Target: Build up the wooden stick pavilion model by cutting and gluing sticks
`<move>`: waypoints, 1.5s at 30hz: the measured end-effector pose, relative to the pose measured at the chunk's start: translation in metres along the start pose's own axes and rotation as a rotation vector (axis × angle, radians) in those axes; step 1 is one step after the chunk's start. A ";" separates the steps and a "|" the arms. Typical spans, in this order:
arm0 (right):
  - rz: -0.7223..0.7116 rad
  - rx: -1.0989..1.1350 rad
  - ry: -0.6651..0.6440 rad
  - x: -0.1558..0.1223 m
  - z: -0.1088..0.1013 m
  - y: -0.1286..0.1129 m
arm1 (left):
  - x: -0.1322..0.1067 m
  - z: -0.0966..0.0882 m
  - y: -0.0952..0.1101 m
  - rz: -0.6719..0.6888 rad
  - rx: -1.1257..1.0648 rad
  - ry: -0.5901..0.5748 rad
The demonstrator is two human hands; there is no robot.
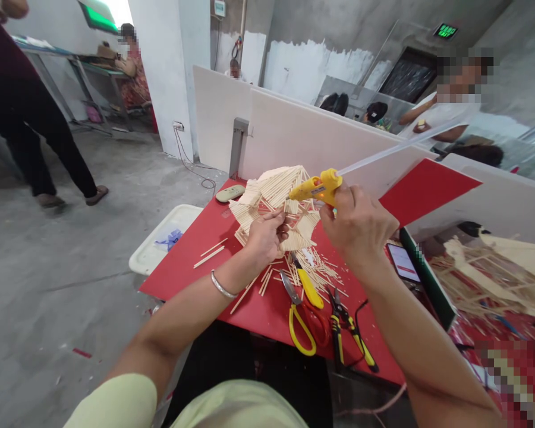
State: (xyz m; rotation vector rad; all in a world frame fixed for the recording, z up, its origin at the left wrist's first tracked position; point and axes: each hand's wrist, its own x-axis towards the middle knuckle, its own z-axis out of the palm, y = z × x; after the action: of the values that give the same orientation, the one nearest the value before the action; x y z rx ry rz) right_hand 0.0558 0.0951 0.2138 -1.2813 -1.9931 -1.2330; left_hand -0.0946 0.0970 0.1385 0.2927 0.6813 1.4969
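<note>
My right hand (359, 229) is closed round a yellow glue gun (315, 188), whose nozzle points left at a model made of thin wooden sticks (276, 205). A clear glue stick (396, 148) pokes out of the back of the gun. My left hand (265, 235) grips the lower side of the stick model and holds it above the red table (196, 267). A silver bangle sits on my left wrist.
Loose sticks (312, 270), yellow-handled scissors (301, 321), a yellow knife (310, 288) and yellow-black pliers (348, 330) lie on the table. A phone (403, 261) lies right. A white bin (160, 241) stands left. White partitions (294, 137) stand behind. People stand and sit around.
</note>
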 end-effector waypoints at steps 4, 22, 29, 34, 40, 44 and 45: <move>0.009 0.026 -0.028 -0.001 0.000 0.001 | 0.000 0.001 0.000 -0.007 0.005 0.003; 0.016 0.028 -0.040 -0.002 0.000 0.000 | -0.001 0.000 0.001 0.002 0.007 -0.006; 0.007 -0.016 -0.011 -0.002 0.000 0.000 | -0.001 0.001 0.001 0.000 0.006 -0.005; 0.012 -0.016 -0.018 -0.002 -0.001 0.000 | -0.001 0.000 0.001 0.002 0.010 -0.007; 0.034 0.055 -0.062 -0.003 -0.002 0.000 | -0.002 0.000 0.002 -0.002 0.013 -0.017; 0.048 0.061 -0.049 -0.003 -0.002 0.000 | -0.003 0.000 0.002 -0.006 0.016 -0.014; 0.059 0.064 -0.043 -0.003 -0.002 0.000 | -0.003 0.000 0.002 -0.007 0.013 -0.016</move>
State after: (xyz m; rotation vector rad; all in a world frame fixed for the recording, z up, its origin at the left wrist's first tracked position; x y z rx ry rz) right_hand 0.0568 0.0923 0.2129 -1.3357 -1.9933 -1.1147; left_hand -0.0959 0.0939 0.1405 0.3113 0.6790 1.4827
